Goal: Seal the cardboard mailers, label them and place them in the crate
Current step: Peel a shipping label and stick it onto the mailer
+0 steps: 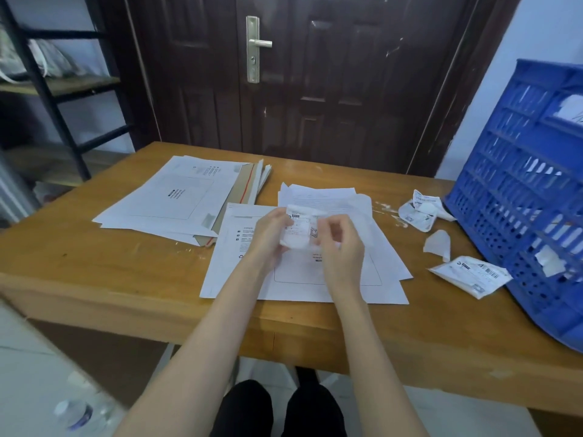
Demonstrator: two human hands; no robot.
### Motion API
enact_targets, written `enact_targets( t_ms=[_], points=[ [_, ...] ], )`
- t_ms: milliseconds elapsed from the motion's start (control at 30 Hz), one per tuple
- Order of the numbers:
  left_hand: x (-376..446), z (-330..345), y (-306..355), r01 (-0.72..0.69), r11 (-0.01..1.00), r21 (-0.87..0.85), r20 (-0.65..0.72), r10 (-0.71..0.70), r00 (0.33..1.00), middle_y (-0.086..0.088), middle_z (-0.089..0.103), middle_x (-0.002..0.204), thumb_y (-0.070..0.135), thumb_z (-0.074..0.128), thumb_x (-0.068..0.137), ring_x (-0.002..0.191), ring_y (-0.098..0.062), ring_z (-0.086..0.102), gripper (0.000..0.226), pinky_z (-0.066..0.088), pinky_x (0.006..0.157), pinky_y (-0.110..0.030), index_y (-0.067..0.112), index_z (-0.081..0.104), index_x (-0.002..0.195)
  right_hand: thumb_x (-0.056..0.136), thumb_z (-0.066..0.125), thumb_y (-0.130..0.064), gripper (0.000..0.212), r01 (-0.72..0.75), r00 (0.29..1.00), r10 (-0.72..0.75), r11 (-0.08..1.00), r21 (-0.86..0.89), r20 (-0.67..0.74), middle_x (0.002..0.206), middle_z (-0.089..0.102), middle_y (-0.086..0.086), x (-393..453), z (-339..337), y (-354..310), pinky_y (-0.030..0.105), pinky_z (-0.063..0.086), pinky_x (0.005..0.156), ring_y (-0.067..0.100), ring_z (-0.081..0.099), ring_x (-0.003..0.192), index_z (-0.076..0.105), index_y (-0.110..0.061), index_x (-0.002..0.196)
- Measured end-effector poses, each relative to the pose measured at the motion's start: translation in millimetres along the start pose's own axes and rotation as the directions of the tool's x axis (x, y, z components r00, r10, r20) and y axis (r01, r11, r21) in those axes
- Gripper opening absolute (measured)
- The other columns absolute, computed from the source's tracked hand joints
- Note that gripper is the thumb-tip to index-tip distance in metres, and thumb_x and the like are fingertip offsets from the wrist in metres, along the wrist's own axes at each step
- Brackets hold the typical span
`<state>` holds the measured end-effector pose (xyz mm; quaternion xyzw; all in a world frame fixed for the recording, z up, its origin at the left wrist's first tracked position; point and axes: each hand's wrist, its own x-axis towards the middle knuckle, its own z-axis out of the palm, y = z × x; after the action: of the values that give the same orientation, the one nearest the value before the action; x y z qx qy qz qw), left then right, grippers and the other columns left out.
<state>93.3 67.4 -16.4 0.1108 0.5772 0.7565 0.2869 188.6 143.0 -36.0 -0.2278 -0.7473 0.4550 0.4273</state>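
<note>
1. White, with small black print, the paper shipping label [298, 230] sits between my 2 hands above the middle of the table; its lower part looks crumpled, and I cannot read the print.
2. My left hand [271, 236] grips the label's left edge, fingers curled round it.
3. My right hand [339, 244] pinches the label's right side with thumb and fingertips; the exact contact point is blurred.
4. Directly under both hands lies a flat white cardboard mailer [252, 266] with a printed rectangle on its face, resting on the light-brown wooden table [110, 279].
5. Loose white paper sheets [321, 193] lie just behind that mailer, partly under it.
6. To the left, a fanned stack of white cardboard mailers [176, 197] lies flat; 1 of them shows a brown inner flap with a red tear strip.
7. The blue plastic slatted crate [517, 197] stands at the right end of the table, with white pieces showing through its slats.
8. Near the crate lie crumpled white label backings [419, 209], a small torn white scrap [438, 244], and another printed label sheet [470, 274] touching the crate's base.
9. A dark brown panelled door [315, 74] with a metal lever handle stands behind the table.
10. A clear plastic bottle [75, 411] lies on the floor at lower left.
</note>
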Motion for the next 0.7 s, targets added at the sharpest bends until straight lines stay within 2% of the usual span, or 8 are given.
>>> enact_targets(
  t_ms=[33, 133, 200, 300, 400, 500, 600, 700],
  points=[
    [-1, 0, -2, -0.004, 1.0, 0.026, -0.006, 0.004, 1.0, -0.005, 0.064, 0.083, -0.001, 0.047, 0.086, 0.068, -0.015, 0.061, 0.022, 0.045, 0.049, -0.017, 0.014, 0.062, 0.085, 0.09, 0.06, -0.029, 0.008, -0.073, 0.997, 0.073, 0.997, 0.001, -0.035, 0.087, 0.059, -0.008, 4, -2, 1, 0.024, 0.046, 0.066, 0.008, 0.059, 0.074, 0.056, -0.024, 0.094],
    [-1, -1, -7, -0.03, 0.991, 0.132, -0.009, 0.031, 0.999, -0.002, 0.066, 0.079, 0.009, 0.057, 0.089, 0.06, -0.009, 0.063, 0.013, 0.044, 0.047, -0.016, 0.016, 0.062, 0.079, 0.086, 0.066, -0.016, 0.033, -0.202, 0.979, 0.201, 0.977, -0.072, -0.021, 0.102, 0.053, -0.008, 15, -7, 9, 0.017, 0.042, 0.06, 0.005, 0.056, 0.071, 0.051, -0.025, 0.114],
    [0, 0, -11, -0.053, 0.984, 0.172, 0.012, 0.051, 0.999, -0.006, 0.066, 0.084, 0.011, 0.059, 0.09, 0.067, -0.012, 0.065, 0.013, 0.048, 0.056, -0.019, 0.015, 0.061, 0.078, 0.084, 0.067, -0.013, 0.04, -0.257, 0.966, 0.258, 0.966, -0.017, 0.031, 0.107, 0.056, -0.009, 21, -9, 12, 0.014, 0.043, 0.063, 0.005, 0.058, 0.081, 0.053, -0.025, 0.119],
    [0, 2, -15, -0.07, 0.986, 0.153, 0.052, 0.062, 0.997, -0.013, 0.065, 0.092, 0.015, 0.061, 0.091, 0.083, -0.024, 0.064, 0.01, 0.048, 0.074, -0.035, 0.012, 0.062, 0.081, 0.086, 0.066, -0.009, 0.032, -0.375, 0.925, 0.358, 0.912, 0.165, 0.125, 0.102, 0.065, -0.002, 24, -11, 16, 0.017, 0.047, 0.065, 0.011, 0.063, 0.09, 0.059, -0.021, 0.115],
    [3, 4, -20, -0.148, 0.943, 0.299, 0.039, 0.143, 0.989, -0.011, 0.058, 0.078, 0.024, 0.063, 0.09, 0.074, -0.022, 0.055, 0.022, 0.041, 0.069, -0.032, 0.011, 0.058, 0.074, 0.087, 0.066, -0.015, 0.01, -0.397, 0.918, 0.388, 0.901, 0.172, 0.087, 0.096, 0.068, 0.005, 26, -9, 20, 0.026, 0.051, 0.069, 0.019, 0.064, 0.088, 0.066, -0.017, 0.097],
    [2, 4, -23, -0.22, 0.819, 0.531, 0.034, 0.239, 0.971, -0.004, 0.05, 0.058, 0.04, 0.063, 0.082, 0.06, -0.02, 0.047, 0.034, 0.033, 0.058, -0.03, 0.016, 0.052, 0.06, 0.086, 0.068, -0.022, 0.008, -0.387, 0.921, 0.389, 0.915, 0.115, 0.012, 0.085, 0.068, 0.0, 28, -10, 26, 0.027, 0.049, 0.074, 0.016, 0.062, 0.083, 0.07, -0.014, 0.089],
    [0, 3, -24, -0.219, 0.548, 0.807, 0.032, 0.331, 0.943, -0.001, 0.051, 0.051, 0.041, 0.059, 0.084, 0.058, -0.02, 0.049, 0.039, 0.03, 0.053, -0.027, 0.016, 0.052, 0.055, 0.082, 0.072, -0.022, 0.011, -0.397, 0.918, 0.397, 0.918, 0.015, 0.006, 0.084, 0.07, -0.001, 27, -12, 29, 0.018, 0.047, 0.069, 0.013, 0.064, 0.082, 0.073, -0.012, 0.088],
    [0, 2, -26, -0.217, 0.333, 0.918, 0.061, 0.422, 0.905, 0.004, 0.047, 0.047, 0.034, 0.055, 0.088, 0.058, -0.019, 0.05, 0.042, 0.028, 0.049, -0.026, 0.022, 0.05, 0.048, 0.077, 0.077, -0.024, 0.019, -0.396, 0.917, 0.4, 0.909, -0.128, 0.009, 0.083, 0.069, 0.001, 25, -11, 31, 0.012, 0.042, 0.059, 0.012, 0.062, 0.075, 0.071, -0.013, 0.091]
  ],
)
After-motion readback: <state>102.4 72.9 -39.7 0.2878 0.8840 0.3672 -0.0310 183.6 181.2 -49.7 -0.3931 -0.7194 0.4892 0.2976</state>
